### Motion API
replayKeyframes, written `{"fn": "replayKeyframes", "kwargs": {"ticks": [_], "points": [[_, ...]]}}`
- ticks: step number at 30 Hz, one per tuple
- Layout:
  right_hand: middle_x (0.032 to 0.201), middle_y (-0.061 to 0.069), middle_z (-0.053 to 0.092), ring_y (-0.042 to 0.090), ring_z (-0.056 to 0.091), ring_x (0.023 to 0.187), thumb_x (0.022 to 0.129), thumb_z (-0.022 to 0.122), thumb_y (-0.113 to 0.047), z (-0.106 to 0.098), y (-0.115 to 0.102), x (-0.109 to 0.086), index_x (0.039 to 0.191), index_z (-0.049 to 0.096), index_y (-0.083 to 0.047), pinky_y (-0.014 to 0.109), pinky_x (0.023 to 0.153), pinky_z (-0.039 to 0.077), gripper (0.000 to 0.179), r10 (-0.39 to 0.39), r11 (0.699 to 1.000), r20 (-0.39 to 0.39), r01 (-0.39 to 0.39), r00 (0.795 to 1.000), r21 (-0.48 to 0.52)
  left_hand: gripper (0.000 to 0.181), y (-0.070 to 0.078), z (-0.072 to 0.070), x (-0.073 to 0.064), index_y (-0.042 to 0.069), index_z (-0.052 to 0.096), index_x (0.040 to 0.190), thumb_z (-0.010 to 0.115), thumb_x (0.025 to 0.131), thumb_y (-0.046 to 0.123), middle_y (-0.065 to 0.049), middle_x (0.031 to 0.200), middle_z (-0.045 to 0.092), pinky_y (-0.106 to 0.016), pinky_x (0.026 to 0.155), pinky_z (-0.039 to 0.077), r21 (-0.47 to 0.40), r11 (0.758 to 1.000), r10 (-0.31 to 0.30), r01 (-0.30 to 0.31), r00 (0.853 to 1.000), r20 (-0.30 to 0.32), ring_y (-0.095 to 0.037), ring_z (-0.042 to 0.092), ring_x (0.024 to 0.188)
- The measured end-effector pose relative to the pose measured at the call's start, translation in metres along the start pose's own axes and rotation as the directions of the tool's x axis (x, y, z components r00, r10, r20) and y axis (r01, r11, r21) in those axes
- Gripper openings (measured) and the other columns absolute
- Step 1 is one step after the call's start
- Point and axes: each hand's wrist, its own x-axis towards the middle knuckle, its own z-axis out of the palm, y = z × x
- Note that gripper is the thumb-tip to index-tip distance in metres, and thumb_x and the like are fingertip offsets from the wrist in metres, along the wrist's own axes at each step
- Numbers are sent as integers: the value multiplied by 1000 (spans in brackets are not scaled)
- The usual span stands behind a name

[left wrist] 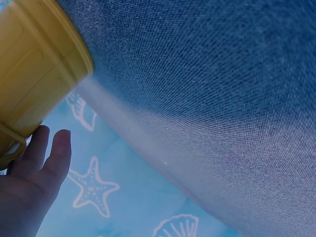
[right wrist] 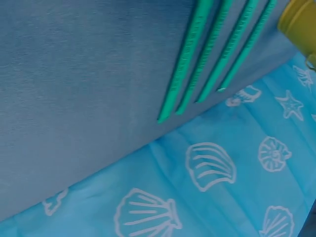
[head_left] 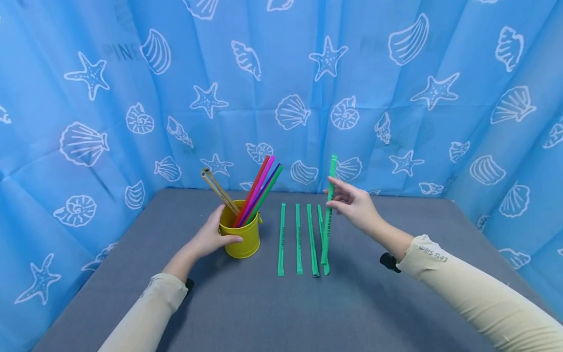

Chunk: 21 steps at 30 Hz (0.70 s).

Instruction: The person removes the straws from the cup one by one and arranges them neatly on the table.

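A small yellow bucket (head_left: 241, 239) stands on the grey table, and my left hand (head_left: 213, 235) grips its left side with the thumb across the front. Out of it lean tan sticks (head_left: 220, 192) and several coloured ones: red (head_left: 251, 190), pink, purple and green. My right hand (head_left: 354, 203) pinches a green wrapped straw (head_left: 327, 234) near its upper part, holding it nearly upright. Several more green wrapped straws (head_left: 282, 239) lie side by side on the table between the hands. In the left wrist view, fingers (left wrist: 60, 153) touch the bucket (left wrist: 39, 59).
The grey cloth-covered table (head_left: 281, 313) ends at the back against a blue curtain (head_left: 272, 73) with white shell and starfish prints. The right wrist view shows the lying straws (right wrist: 185, 64) and the bucket's edge beyond them. Both wrists wear black bands.
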Motion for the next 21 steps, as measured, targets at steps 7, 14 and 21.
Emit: {"fn": "replayKeyframes", "kwargs": {"ticks": [7,14,21], "points": [[110,23,66,7,62,82,89,65,4,-10,21,1,143,44,2,29,63,55,58,87,995,64,-84,994,-53,87,0,0,0,6,24,147,80,82,24,-19,139,38,-55,106,34,-1,1000,-3,3,1000,1,-36,40,126],[108,22,65,17,63,90,90,67,-3,-12,49,3,144,42,2,31,74,54,60,175,983,150,-166,973,-74,89,-1,-1,0,6,23,147,80,82,26,-19,140,37,-56,107,33,1,1000,1,-1,1000,1,-36,39,127],[104,20,60,26,59,93,91,67,-4,-12,79,7,143,41,5,48,80,50,59,241,968,209,-220,948,-121,86,-2,0,1,5,25,146,79,82,22,-20,139,38,-55,106,35,8,1000,11,-11,1000,-2,-37,40,125]]}}
